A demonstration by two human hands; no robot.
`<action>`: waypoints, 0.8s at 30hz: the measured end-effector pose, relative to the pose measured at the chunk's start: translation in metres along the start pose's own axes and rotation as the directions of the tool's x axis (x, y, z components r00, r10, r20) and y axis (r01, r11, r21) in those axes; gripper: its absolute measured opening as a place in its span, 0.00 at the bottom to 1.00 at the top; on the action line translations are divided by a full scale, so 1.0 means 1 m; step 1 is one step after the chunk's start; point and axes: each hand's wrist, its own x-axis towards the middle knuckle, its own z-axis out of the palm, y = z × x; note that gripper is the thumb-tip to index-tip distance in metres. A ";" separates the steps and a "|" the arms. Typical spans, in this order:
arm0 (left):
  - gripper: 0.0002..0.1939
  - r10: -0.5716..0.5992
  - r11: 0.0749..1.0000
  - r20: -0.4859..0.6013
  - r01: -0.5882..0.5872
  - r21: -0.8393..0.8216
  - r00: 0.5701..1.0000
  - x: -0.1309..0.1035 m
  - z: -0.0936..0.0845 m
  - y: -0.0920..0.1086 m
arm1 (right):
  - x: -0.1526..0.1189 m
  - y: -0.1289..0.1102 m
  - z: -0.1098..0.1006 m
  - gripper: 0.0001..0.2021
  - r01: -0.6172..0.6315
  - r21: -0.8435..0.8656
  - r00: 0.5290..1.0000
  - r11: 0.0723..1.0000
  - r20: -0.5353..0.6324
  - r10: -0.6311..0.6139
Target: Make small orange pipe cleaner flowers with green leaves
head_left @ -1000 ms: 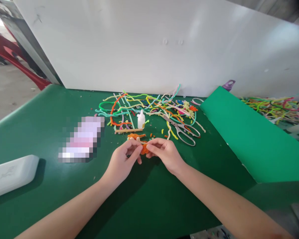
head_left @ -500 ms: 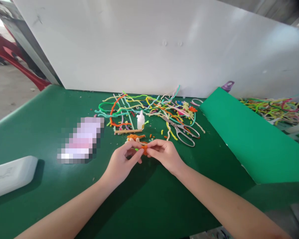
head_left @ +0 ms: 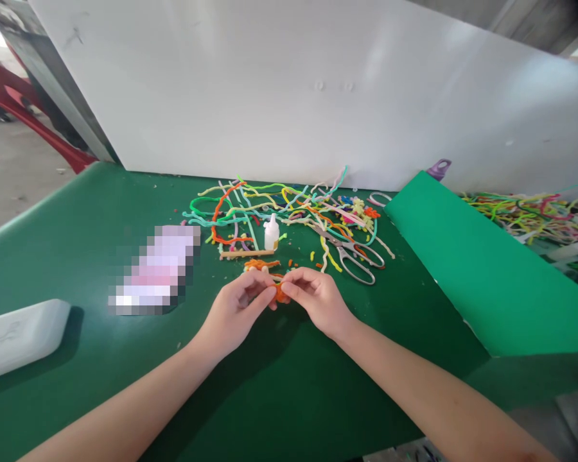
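Clearly, the small orange piece (head_left: 282, 294) is sitting between the fingertips of both hands, just above the near-middle of the green table (head_left: 270, 398). The left hand (head_left: 241, 307) is pinching it from one side with thumb and fingers, and the right hand (head_left: 320, 301) is gripping it the same way from the other, their tips nearly meeting. The fingers are hiding much of its shape, but it is looking fuzzy and bent, like pipe cleaner. It is probably weighing almost nothing, giving softly on the outside while a thin wire inside is keeping any bend; its pile is likely offering good friction, though hard squeezing could be flattening it. Its outer edges are seeming the best places to hold.

Just beyond, an orange bundle (head_left: 259, 264) is lying on the table, partly covered by the left hand. Behind that, a slim wooden-looking stick (head_left: 247, 254) is resting near a white plastic bottle (head_left: 271, 234) with a narrow nozzle. Metal scissors (head_left: 354, 256) are lying to the right, and limp, wavy pipe cleaners (head_left: 236, 208) are tangling farther back. A flat, smooth green board (head_left: 486, 269) is slanting across the right side.
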 end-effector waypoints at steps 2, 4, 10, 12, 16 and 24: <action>0.05 -0.001 1.000 0.002 0.001 -0.003 1.000 0.000 0.000 0.000 | 0.001 0.000 0.000 0.08 -0.024 0.030 1.000 0.999 0.001 0.024; 0.05 -0.011 1.000 -0.016 0.011 -0.003 1.000 0.000 0.000 0.001 | 0.002 0.000 0.000 0.08 -0.039 0.058 0.999 0.998 -0.008 0.040; 0.05 -0.040 0.998 -0.094 0.036 -0.050 0.995 0.000 0.000 0.000 | 0.001 -0.006 0.001 0.10 -0.096 0.055 0.995 0.994 -0.036 0.098; 0.06 -0.037 0.997 -0.067 0.032 -0.073 0.997 0.000 -0.001 -0.001 | 0.000 -0.007 0.001 0.08 -0.082 0.034 0.996 0.996 -0.039 0.084; 0.05 -0.010 0.998 -0.057 0.007 -0.062 0.998 -0.001 0.000 -0.002 | -0.001 -0.006 0.000 0.08 -0.052 0.006 0.998 0.999 -0.033 0.053; 0.06 -0.047 0.998 -0.073 0.050 0.046 0.996 -0.001 -0.001 -0.002 | -0.001 0.000 -0.001 0.08 -0.028 -0.075 0.999 0.997 -0.032 0.025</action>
